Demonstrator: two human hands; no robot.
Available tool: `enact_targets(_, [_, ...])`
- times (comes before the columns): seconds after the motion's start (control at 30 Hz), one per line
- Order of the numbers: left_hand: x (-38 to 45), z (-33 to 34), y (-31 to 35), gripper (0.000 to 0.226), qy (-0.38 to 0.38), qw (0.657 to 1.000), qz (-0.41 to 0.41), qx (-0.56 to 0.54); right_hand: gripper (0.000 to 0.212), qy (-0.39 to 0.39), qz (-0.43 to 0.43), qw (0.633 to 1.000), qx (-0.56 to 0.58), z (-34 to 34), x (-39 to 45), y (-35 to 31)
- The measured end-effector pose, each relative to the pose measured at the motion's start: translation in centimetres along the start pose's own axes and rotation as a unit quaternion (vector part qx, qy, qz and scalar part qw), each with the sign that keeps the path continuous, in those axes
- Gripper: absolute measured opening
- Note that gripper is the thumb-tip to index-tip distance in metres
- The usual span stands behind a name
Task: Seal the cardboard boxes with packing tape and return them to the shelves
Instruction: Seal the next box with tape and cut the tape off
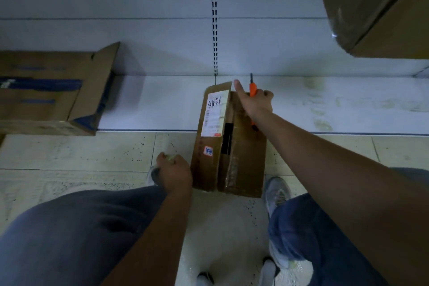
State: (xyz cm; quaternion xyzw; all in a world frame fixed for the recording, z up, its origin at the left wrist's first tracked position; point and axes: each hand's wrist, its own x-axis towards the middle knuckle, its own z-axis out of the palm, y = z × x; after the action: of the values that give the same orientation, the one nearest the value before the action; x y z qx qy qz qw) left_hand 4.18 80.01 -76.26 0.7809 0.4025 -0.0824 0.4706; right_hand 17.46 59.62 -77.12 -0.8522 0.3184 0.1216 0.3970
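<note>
Your right hand (255, 102) gripped an orange box cutter (252, 90); left hand (174, 173) clutched clear tape (169, 158); the labelled brown cardboard box (229, 144) beneath your fingers gaped unsealed, unshelved.

Bare forearms (325, 153) with no sleeves in view; both hands, left (174, 173) and right (255, 102), are ungloved. Dark navy trousers (69, 234) cover the left leg, a lighter blue fabric the right. Pale grey lace-up trainers (277, 193) are on the feet.

I see dim light over a pale tiled floor (76, 153), speckled with dark spots, near me; far off, white slotted shelving (162, 102) with panelled backing.
</note>
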Motion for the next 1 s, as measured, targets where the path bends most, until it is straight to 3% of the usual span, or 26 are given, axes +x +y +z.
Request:
enact_targets(0.07, [-0.9, 0.1, -0.7, 0.046, 0.015, 0.999, -0.028, -0.022, 0.117, -0.028, 0.023, 0.999, -0.029, -0.2, -0.4, -1.1])
enact_targets(0.17, [-0.7, 0.8, -0.9, 0.048, -0.025, 1.000, -0.012, -0.003, 0.122, -0.072, 0.016, 0.992, -0.101, -0.1, -0.6, -1.2])
enact_targets(0.27, [-0.5, 1.1, -0.7, 0.047, -0.047, 0.998, 0.030, 0.014, 0.116, -0.027, -0.030, 0.976, -0.214, 0.8, -0.5, 0.3])
enact_targets(0.4, [-0.2, 0.7, -0.4, 0.047, 0.033, 0.997, 0.056, 0.041, 0.094, 0.024, -0.043, 0.966, -0.252, 0.4, -1.3, 1.0])
enact_targets(0.57, [0.6, -1.0, 1.5, 0.045, 0.099, 0.984, 0.148, -0.029, 0.092, 0.064, 0.022, 0.979, -0.192, -1.6, 0.0, 2.9])
enact_targets(0.63, [0.5, -1.6, 2.6, 0.046, 0.099, 0.977, 0.188, -0.007, 0.086, 0.079, 0.013, 0.976, -0.204, -2.1, 0.5, 3.8])
enact_targets(0.73, [0.8, -1.1, 4.1, 0.051, 0.056, 0.968, 0.230, 0.081, 0.075, 0.077, 0.028, 0.977, -0.197, -2.9, 0.9, 4.4])
enact_targets(0.83, [2.9, 0.2, 6.1, 0.041, -0.008, 0.955, 0.263, 0.137, 0.069, 0.060, 0.030, 0.985, -0.157, -3.0, 1.5, 4.7])
enact_targets(1.0, [8.0, 2.7, 9.0, 0.031, -0.109, 0.887, 0.348, 0.281, 0.038, 0.079, -0.015, 0.989, -0.126, -3.8, 3.4, 4.0])
